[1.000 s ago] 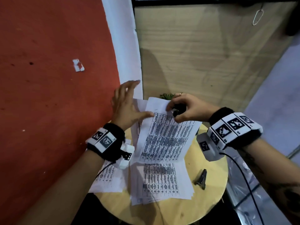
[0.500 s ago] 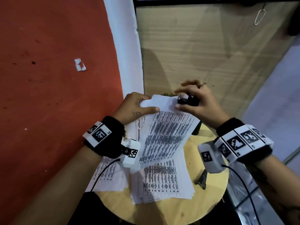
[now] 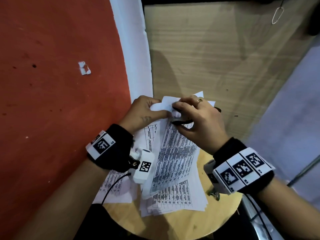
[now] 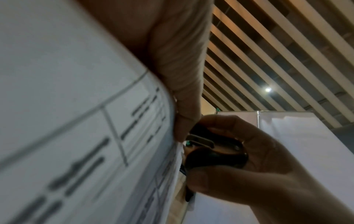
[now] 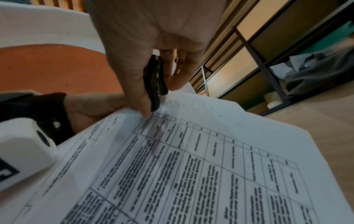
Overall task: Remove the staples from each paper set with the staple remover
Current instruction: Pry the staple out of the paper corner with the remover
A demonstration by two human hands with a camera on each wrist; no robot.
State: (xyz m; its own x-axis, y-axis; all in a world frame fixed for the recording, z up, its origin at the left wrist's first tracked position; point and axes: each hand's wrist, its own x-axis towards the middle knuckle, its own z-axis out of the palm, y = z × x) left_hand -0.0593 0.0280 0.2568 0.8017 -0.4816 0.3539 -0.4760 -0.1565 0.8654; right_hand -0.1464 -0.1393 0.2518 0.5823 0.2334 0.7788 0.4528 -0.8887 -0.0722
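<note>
A stapled paper set (image 3: 174, 153) printed with tables is lifted off the small round wooden table (image 3: 190, 222), its top edge raised. My left hand (image 3: 147, 111) pinches the set's top left corner, thumb on the front sheet. My right hand (image 3: 195, 118) grips the black staple remover (image 3: 181, 121) between thumb and fingers, and its metal claws (image 4: 199, 141) sit against the paper's top edge beside my left thumb (image 4: 184, 106). The remover (image 5: 155, 84) points down at the top of the sheet (image 5: 191, 166). The staple itself is hidden.
More printed paper sets (image 3: 173, 201) lie stacked on the table, one sheet (image 3: 114, 187) off to the left under my left wrist. A small dark metal clip (image 3: 214, 194) lies at the table's right edge. A red wall (image 3: 52, 101) is on the left, a wooden panel (image 3: 216, 58) behind.
Both hands lifted the paper set's top edge off the table. The right hand turned palm-down over the corner, bringing the staple remover closer to my left thumb.
</note>
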